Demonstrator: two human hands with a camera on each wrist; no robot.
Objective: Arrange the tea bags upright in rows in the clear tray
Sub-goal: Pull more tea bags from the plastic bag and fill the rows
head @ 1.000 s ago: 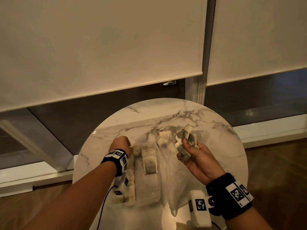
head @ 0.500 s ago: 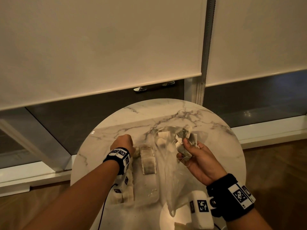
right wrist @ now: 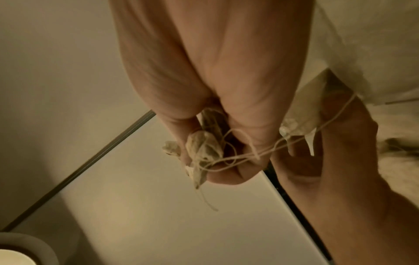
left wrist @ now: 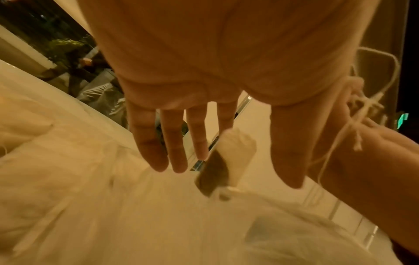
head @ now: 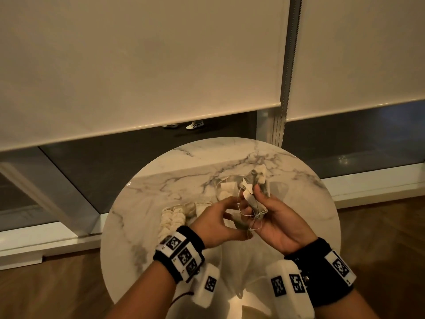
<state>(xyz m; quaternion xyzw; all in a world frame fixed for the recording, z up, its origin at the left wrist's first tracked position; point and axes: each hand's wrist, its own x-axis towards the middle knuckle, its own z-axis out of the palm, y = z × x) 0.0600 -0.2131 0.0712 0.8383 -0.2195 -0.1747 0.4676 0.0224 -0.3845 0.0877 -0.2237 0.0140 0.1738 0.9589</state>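
My right hand [head: 264,210] grips a bunch of tea bags [head: 253,201] whose white strings are tangled; the same bunch [right wrist: 204,143] shows in the right wrist view. My left hand [head: 226,217] reaches up against it with its fingers [left wrist: 179,143] straight. One tea bag [left wrist: 229,161] hangs between the left index finger and thumb, the thumb apart from it. A row of tea bags [head: 172,217] stands at the left side of the clear tray [head: 212,254], whose walls I can hardly make out. Both hands hover above the marble table [head: 161,180].
A clear plastic bag with more tea bags [head: 226,188] lies right of the tray, under my hands. A grey-rimmed round object [right wrist: 13,251] stands at the table's near edge. Roller blinds and a bead chain [head: 279,132] hang behind. A person's shoes [head: 194,125] show below the blind.
My left hand has left the tray's far left end and moved right to the bunch. The right hand has drawn the bunch nearer and a little left. The shoes have shifted.
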